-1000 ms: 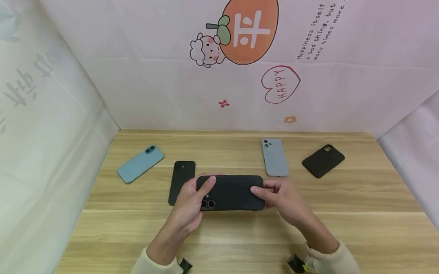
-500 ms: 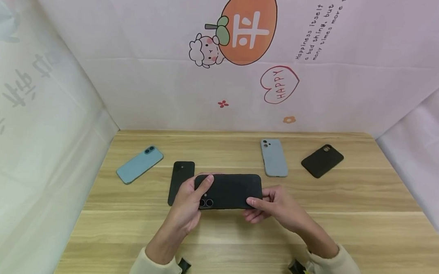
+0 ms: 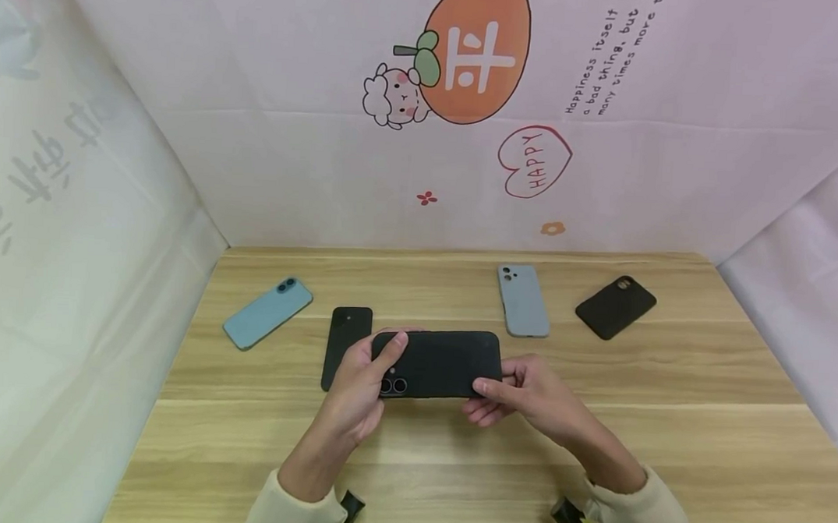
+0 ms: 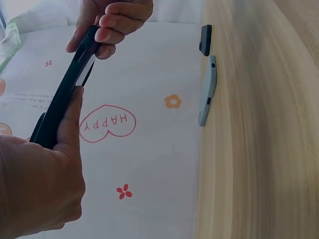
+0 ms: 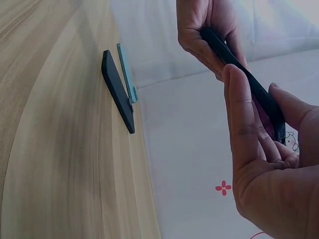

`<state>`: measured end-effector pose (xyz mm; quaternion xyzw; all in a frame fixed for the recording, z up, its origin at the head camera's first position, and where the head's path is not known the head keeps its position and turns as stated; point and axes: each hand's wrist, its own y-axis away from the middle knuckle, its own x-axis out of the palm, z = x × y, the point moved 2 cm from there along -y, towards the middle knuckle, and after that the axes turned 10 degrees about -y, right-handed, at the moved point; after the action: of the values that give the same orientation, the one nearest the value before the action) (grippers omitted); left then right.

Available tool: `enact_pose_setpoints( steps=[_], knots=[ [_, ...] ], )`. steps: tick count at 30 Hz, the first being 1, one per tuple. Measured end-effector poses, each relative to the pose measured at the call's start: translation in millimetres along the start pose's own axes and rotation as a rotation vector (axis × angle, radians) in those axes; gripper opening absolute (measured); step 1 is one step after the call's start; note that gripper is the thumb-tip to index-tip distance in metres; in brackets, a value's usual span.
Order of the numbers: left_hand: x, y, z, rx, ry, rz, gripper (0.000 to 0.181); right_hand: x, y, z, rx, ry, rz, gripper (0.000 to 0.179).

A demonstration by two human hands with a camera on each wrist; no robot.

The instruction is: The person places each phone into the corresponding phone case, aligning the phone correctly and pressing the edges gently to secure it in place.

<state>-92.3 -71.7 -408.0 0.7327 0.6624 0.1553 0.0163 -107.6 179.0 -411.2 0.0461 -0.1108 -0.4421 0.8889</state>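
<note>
In the head view both hands hold a black smartphone (image 3: 442, 364) in the air above the table, long side crosswise, back up. Its camera rings show at the near left corner. It seems to wear a black case; in the left wrist view a thin dark edge (image 4: 87, 74) stands a little apart from its underside. My left hand (image 3: 357, 387) grips the left end, thumb over the back. My right hand (image 3: 532, 395) pinches the right end, thumb on the back near the lower corner, fingers underneath. The right wrist view shows the phone (image 5: 249, 82) edge-on between both hands.
On the wooden table (image 3: 438, 465) lie a light blue phone (image 3: 268, 313) at left and a black phone (image 3: 345, 344) partly behind the left hand. A grey-blue phone case (image 3: 525, 301) and a black phone case (image 3: 615, 307) lie at right. A printed white cloth (image 3: 289, 170) stands behind.
The right thumb has slid toward the near right corner of the phone and the right fingers have come into view below its near edge. The phone has shifted slightly left; the left hand keeps its grip.
</note>
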Motion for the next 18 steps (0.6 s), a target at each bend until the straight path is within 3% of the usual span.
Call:
enact_pose_setpoints(
  steps=[18],
  knots=[
    [1.6,-1.2,-2.0,0.005,0.026,-0.010,0.036,6.1,2.4,-3.4,-0.102,-0.052,-0.001,0.030]
  ],
)
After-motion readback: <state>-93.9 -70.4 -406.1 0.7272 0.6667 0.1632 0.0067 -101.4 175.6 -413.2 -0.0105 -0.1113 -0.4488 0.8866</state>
